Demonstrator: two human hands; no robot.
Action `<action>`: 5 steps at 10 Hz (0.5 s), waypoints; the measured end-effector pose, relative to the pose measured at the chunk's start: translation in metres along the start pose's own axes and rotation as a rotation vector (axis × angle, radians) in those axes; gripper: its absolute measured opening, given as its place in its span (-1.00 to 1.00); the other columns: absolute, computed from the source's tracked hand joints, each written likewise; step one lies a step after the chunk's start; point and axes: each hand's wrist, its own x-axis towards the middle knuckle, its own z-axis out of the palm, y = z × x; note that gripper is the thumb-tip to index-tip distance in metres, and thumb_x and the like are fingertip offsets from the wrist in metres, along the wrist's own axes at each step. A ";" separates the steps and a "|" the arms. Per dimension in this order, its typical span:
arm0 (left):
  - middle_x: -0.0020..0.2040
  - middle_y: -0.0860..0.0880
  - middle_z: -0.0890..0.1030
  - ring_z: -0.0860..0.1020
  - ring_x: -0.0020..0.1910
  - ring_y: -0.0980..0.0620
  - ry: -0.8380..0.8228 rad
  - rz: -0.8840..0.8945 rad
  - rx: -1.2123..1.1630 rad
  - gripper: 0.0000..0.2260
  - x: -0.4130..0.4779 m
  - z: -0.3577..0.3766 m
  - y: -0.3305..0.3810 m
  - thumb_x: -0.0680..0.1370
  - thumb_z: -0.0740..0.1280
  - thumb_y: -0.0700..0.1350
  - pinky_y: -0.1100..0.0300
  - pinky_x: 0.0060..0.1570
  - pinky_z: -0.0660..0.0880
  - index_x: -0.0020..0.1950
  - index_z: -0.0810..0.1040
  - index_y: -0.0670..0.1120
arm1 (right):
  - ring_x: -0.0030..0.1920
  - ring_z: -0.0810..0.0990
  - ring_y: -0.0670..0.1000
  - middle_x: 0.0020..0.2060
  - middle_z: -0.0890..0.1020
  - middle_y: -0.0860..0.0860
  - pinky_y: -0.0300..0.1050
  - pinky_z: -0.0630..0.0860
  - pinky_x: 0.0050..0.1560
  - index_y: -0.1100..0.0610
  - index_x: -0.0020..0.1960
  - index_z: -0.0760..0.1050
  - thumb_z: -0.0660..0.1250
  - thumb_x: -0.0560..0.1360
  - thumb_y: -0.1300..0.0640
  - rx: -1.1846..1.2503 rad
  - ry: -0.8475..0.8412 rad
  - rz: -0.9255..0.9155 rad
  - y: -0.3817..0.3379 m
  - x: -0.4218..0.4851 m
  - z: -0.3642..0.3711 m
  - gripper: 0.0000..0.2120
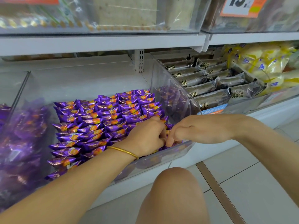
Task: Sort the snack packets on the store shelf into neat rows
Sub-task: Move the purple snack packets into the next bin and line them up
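Purple snack packets (103, 117) with an orange picture lie in several overlapping rows inside a clear plastic bin (181, 149) on the low shelf. Both hands meet at the bin's front right corner. My left hand (146, 137), with a gold bangle on its wrist, presses its curled fingers down among the packets. My right hand (194, 130) reaches in from the right, its fingertips pinching a purple packet at the bin's front wall. The packets under both hands are mostly hidden.
A clear divider (168, 88) separates a bin of dark wrapped bars (208, 81) on the right; yellow bags (265, 62) lie beyond. An upper shelf edge (100, 44) overhangs. Another purple-packet bin (21, 136) sits left. My bare knee (174, 191) is over the tiled floor (252, 183).
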 end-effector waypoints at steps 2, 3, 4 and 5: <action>-0.24 0.11 0.27 0.40 -0.12 0.01 0.063 -0.020 -0.035 -0.78 0.001 0.001 0.001 0.47 0.34 -0.20 0.16 -0.18 0.35 -0.29 0.35 0.01 | -0.19 0.49 0.03 -0.07 0.62 0.15 0.02 0.49 -0.02 0.16 0.05 0.56 0.22 0.52 0.05 0.054 -0.096 0.025 -0.003 0.008 -0.005 -0.76; -0.26 0.12 0.28 0.38 -0.13 0.02 0.058 -0.021 -0.047 -0.71 -0.001 0.001 0.001 0.45 0.34 -0.24 0.13 -0.15 0.37 -0.35 0.32 0.06 | -0.20 0.49 0.11 -0.18 0.58 0.12 0.04 0.47 -0.09 0.17 -0.02 0.55 0.20 0.52 0.05 -0.097 -0.018 0.013 -0.005 0.012 0.004 -0.76; -0.28 0.12 0.30 0.38 -0.16 0.06 0.069 -0.023 -0.070 -0.73 -0.003 0.000 0.001 0.46 0.37 -0.21 0.18 -0.15 0.37 -0.35 0.37 0.03 | -0.22 0.51 0.10 -0.24 0.56 0.08 -0.01 0.47 -0.14 0.17 -0.09 0.55 0.16 0.54 0.08 -0.074 0.101 -0.017 -0.004 0.004 0.005 -0.76; -0.30 0.12 0.36 0.36 -0.25 0.13 0.052 -0.016 -0.098 -0.84 -0.005 -0.002 0.003 0.47 0.37 -0.20 0.24 -0.18 0.33 -0.31 0.51 -0.07 | -0.22 0.50 0.03 -0.23 0.56 0.03 -0.07 0.47 -0.11 0.11 -0.10 0.55 0.14 0.54 0.08 -0.039 0.078 -0.035 -0.005 -0.008 0.001 -0.77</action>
